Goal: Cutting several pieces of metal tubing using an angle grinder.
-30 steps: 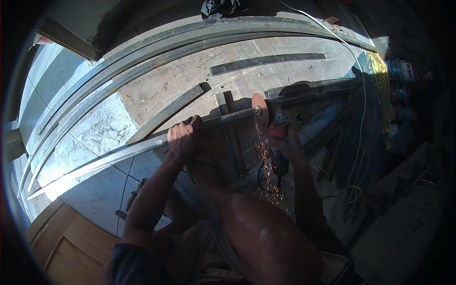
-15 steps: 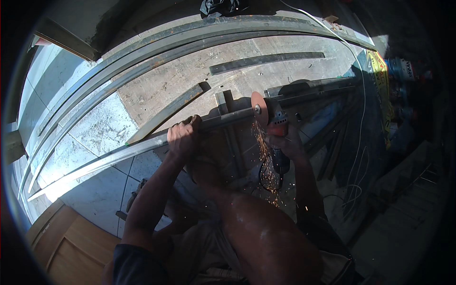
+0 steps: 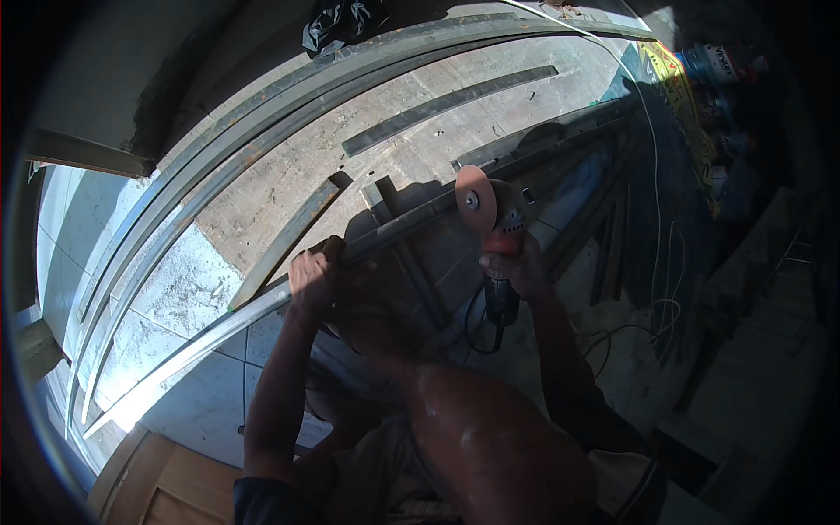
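Observation:
My left hand (image 3: 312,278) is closed round a long grey metal bar (image 3: 398,226) that runs slantwise from the lower left toward the upper right. In my right hand (image 3: 522,269) is an angle grinder (image 3: 502,242), gripped round its red and black body. Its reddish-brown cutting disc (image 3: 475,203) stands upright next to the bar; whether the two touch, I cannot tell. No sparks show. A short metal piece (image 3: 378,199) lies crosswise by the bar, and under it a crosspiece (image 3: 420,284) reaches toward my leg.
Long metal bars (image 3: 254,105) curve across the floor beyond, with a loose cut length (image 3: 451,109) and another (image 3: 289,241) nearer. A white cable (image 3: 654,157) trails down the right, beside a yellow printed sheet (image 3: 678,96). A wooden panel (image 3: 175,486) lies at lower left.
The stream of sparks has stopped. The grinder's disc has shifted off its earlier spot at the bar. My left hand keeps its hold, and the whole view has turned slightly.

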